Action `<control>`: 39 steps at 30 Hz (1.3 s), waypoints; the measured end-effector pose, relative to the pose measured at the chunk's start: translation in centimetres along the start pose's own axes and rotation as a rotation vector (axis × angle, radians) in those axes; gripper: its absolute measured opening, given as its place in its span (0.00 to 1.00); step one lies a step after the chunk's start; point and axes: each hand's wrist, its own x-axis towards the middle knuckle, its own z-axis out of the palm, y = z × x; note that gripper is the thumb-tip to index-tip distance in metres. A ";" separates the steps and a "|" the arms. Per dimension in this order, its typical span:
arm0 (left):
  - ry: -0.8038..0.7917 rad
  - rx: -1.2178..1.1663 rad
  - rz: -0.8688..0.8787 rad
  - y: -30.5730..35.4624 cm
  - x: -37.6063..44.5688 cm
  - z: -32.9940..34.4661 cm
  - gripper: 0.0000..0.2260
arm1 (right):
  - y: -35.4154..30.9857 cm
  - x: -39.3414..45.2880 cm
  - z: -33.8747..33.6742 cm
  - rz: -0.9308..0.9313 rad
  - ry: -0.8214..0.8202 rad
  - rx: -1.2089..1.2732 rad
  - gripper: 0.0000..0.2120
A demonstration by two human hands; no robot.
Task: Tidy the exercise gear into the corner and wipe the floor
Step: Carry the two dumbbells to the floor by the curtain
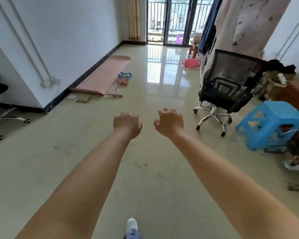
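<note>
A pink exercise mat (104,76) lies flat on the floor along the left wall. Blue dumbbells (125,75) sit at its right edge, with a pink pull-rope exerciser (118,88) in front of them. Both my arms reach forward over the bare tiled floor (145,169), well short of the gear. My left hand (127,122) and my right hand (169,122) hang with fingers loosely curled and hold nothing. Dark smudges mark the floor beneath my arms.
A black mesh office chair (226,87) and a blue plastic stool (269,121) stand at the right. Another wheeled chair base (0,121) is at the left. Small flat items (79,99) lie near the wall corner. Balcony doors (171,21) are straight ahead. My shoe (131,225) shows below.
</note>
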 end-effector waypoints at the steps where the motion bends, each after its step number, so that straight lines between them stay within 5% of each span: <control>1: -0.064 0.008 -0.005 -0.1 1.3 1.0 0.19 | -0.1 1.3 1.1 0.014 -0.056 -0.003 0.18; 7: -0.228 -0.036 -0.015 -3.0 14.0 7.2 0.20 | 0.0 13.4 8.7 0.078 -0.212 0.035 0.17; 18: -0.298 0.006 -0.006 -6.9 42.9 7.3 0.20 | 2.6 41.3 13.0 0.198 -0.305 0.066 0.18; 39: -0.241 -0.021 -0.334 -11.7 104.3 4.8 0.20 | 9.5 105.1 17.7 -0.021 -0.296 0.083 0.18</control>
